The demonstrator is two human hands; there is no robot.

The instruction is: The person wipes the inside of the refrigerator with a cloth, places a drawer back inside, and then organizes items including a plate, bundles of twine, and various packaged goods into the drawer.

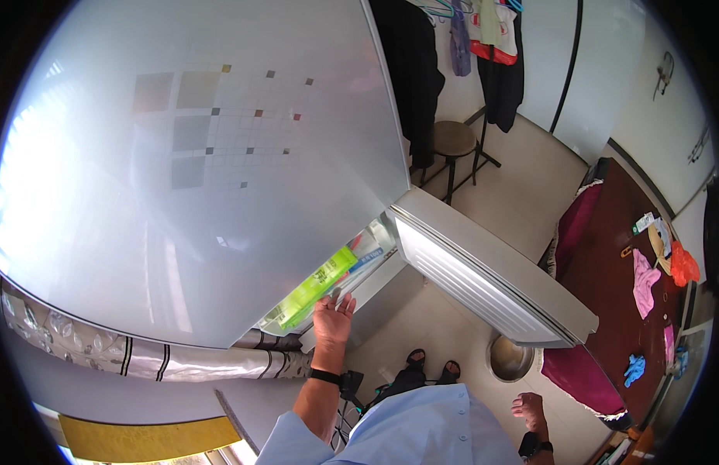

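Observation:
My left hand (332, 318) is raised, palm up, at the front of a clear refrigerator drawer (272, 322). Its fingers are bent and apart, with nothing seen in them; whether they touch the drawer is unclear. Just beyond the fingertips, a bright green package (315, 286) lies in the drawer beside a blue-and-white package (366, 260). The lower refrigerator door (481, 279) stands swung out to the right, while the upper door (266, 232), with its squared pattern, is closed. My right hand (529, 408) hangs low at my side, fingers loosely curled and apart, holding nothing visible.
A metal basin (510, 359) sits on the floor under the door's outer end. To the right, a dark red table (603, 256) bears a pink cloth (645, 285) and a red plastic bag (684, 264). Behind the door stands a round stool (454, 138) near hanging clothes (502, 87).

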